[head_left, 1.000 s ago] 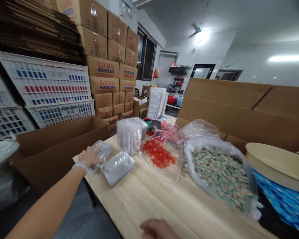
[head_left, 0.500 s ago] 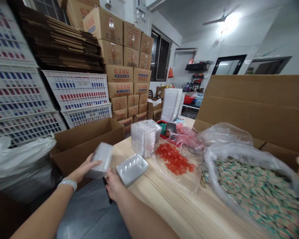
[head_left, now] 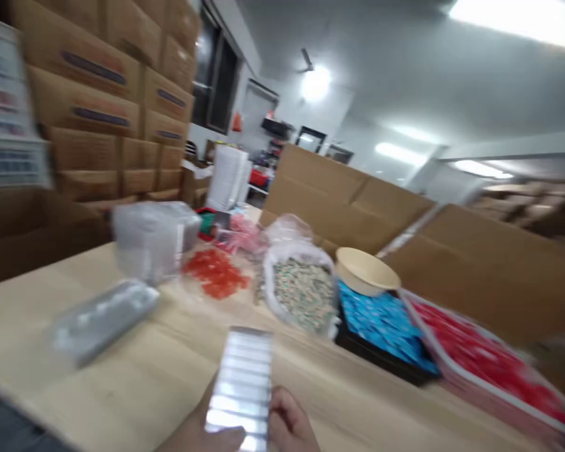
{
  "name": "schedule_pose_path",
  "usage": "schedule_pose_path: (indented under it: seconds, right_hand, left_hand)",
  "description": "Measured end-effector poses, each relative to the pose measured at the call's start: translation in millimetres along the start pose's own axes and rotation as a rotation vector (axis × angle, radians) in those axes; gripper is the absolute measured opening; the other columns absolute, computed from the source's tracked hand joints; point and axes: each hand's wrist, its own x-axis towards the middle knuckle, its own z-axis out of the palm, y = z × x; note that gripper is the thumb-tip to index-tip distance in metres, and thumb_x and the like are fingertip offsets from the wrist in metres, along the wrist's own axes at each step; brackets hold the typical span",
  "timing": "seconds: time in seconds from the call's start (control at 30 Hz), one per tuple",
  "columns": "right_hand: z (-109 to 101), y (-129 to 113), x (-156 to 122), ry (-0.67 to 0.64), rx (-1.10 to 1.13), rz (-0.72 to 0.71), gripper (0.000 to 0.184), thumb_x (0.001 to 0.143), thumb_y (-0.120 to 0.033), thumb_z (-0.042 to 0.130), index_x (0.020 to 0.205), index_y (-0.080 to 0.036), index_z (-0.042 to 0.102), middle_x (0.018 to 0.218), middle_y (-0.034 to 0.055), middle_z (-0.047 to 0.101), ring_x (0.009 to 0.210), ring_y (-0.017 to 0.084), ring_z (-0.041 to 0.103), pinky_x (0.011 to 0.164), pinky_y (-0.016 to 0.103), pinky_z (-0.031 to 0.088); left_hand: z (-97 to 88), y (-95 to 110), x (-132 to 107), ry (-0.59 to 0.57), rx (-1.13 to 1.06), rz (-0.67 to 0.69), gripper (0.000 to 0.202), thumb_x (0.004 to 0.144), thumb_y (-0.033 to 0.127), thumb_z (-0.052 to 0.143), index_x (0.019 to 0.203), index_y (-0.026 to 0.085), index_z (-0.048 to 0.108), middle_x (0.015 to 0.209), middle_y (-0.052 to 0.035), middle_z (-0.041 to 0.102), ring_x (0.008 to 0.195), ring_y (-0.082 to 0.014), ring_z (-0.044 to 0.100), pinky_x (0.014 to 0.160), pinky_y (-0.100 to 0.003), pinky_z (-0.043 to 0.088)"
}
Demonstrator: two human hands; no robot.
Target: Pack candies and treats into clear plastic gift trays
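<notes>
Two hands point(head_left: 289, 417) around clear plastic tray point(head_left: 240, 386)

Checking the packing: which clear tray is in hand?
The ribbed clear plastic tray gripped upright in the hand; the other single tray lies flat on the table.

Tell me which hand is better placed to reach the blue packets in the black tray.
Right, probably: the right hand sits on the clear plastic tray's side facing the blue packets; the left hand is on the other side. Both seem to grip it, through blur.
</notes>
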Motion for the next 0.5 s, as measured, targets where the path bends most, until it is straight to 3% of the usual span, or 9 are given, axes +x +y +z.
schedule_pose_path:
  seconds: [0.1,0.2,0.27,0.33,0.43,0.5]
  right_hand:
    - [-80.7,-14.2,-37.4,0.311,0.11,-0.009,0.04,0.058,-0.054,0.064,0.056,-0.02,0.044,0.043,-0.0063,0.04,0.038,0.007,0.034,0.04,0.019,0.026]
    - [-132.8,-13.1,-71.2,0.508,0.238,-0.018,0.042,0.054,-0.053,0.068,0.057,-0.019,0.043,0.043,-0.0074,0.038,0.038,0.006,0.035,0.04,0.018,0.028]
    - [-154.6,-8.3,-83.4,0.63,0.252,0.0,0.045,0.051,-0.054,0.069,0.058,-0.019,0.042,0.043,-0.0079,0.04,0.038,0.005,0.037,0.039,0.016,0.029]
    - [-171.0,-6.9,-86.6,0.687,0.194,0.021,0.047,0.049,-0.057,0.068,0.058,-0.019,0.042,0.041,-0.0084,0.041,0.036,0.005,0.038,0.037,0.016,0.03]
    - [-193.9,-15.5,-80.2,0.635,0.072,0.005,0.048,0.047,-0.058,0.066,0.055,-0.018,0.04,0.038,-0.0088,0.04,0.03,0.004,0.033,0.033,0.016,0.025]
    - [-209.1,-23.1,-72.7,0.545,0.054,0.022,0.047,0.046,-0.056,0.067,0.053,-0.019,0.038,0.036,-0.0089,0.039,0.027,0.003,0.03,0.031,0.016,0.022]
  left_hand:
    - [84.5,16.7,65.5,-0.374,-0.115,-0.057,0.064,0.059,0.041,0.065,0.116,0.02,0.043,0.105,-0.0066,0.057,0.097,-0.0252,0.052,0.082,-0.038,0.042]
    - [146.5,13.4,102.2,-0.576,-0.061,-0.202,0.053,0.059,0.028,0.063,0.109,0.016,0.048,0.097,-0.0065,0.06,0.093,-0.0239,0.054,0.082,-0.038,0.041]
    - [172.2,6.0,119.4,-0.62,0.068,-0.259,0.051,0.057,0.021,0.061,0.106,0.014,0.049,0.093,-0.006,0.06,0.09,-0.0235,0.055,0.081,-0.037,0.042]
    - [189.4,0.1,133.2,-0.632,0.211,-0.234,0.055,0.056,0.017,0.059,0.109,0.014,0.047,0.096,-0.0061,0.06,0.091,-0.0234,0.055,0.081,-0.037,0.042]
    - [207.5,-5.9,146.3,-0.54,0.507,-0.04,0.072,0.054,0.018,0.061,0.122,0.015,0.035,0.114,-0.0094,0.052,0.104,-0.0257,0.047,0.089,-0.037,0.038]
    - [216.4,-10.8,149.8,-0.428,0.768,0.07,0.088,0.051,0.021,0.065,0.129,0.013,0.026,0.13,-0.0142,0.035,0.118,-0.0287,0.033,0.098,-0.038,0.028]
